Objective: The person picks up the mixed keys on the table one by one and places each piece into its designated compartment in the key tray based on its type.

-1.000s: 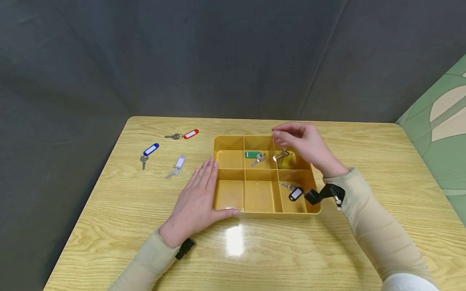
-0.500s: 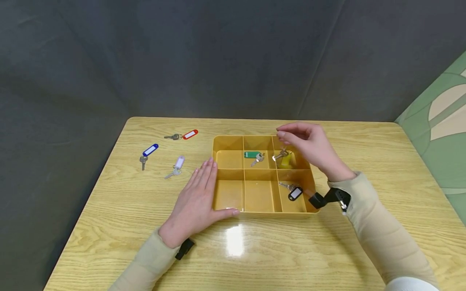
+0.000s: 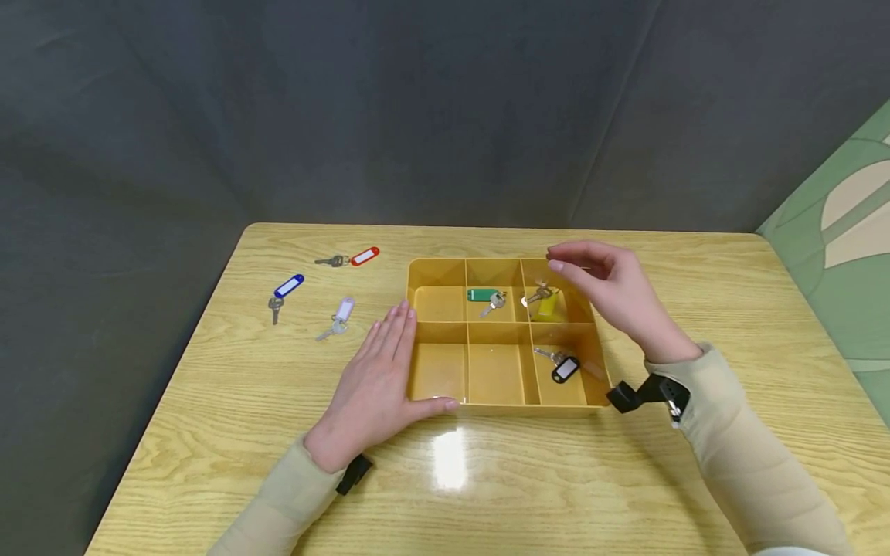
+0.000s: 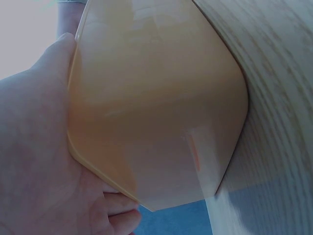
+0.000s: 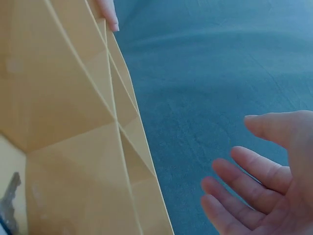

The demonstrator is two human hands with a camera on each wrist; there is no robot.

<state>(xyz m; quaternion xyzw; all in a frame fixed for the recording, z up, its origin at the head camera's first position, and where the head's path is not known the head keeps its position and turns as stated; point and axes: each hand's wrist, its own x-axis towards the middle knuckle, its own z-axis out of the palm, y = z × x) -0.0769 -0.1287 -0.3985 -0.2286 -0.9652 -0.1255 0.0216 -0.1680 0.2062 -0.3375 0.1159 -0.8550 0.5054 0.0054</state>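
Note:
My left hand (image 3: 378, 378) rests along the left side of a yellow six-compartment box (image 3: 501, 411), fingers straight and thumb on the front rim. In the left wrist view the palm lies at the rim of the box (image 4: 156, 107). My right hand (image 3: 612, 289) is above the back right corner, holding nothing; its fingers are spread apart in the right wrist view. Below it, the back right compartment holds a key with a yellow tag (image 3: 547, 306). A key with a green tag (image 3: 481, 295) lies in the back middle compartment, and one with a black tag (image 3: 565, 370) in the front right.
On the wooden table (image 3: 334, 494), left of the box, lie keys with a red tag (image 3: 365, 256), a blue tag (image 3: 288, 286) and a pale lilac tag (image 3: 344, 310). A dark cloth (image 3: 417, 116) hangs behind the table. A green patterned surface (image 3: 855, 232) stands at the right.
My right hand has moved to the right, away from the back right compartment, and its thumb and fingers have parted. The left hand and the keys have stayed put.

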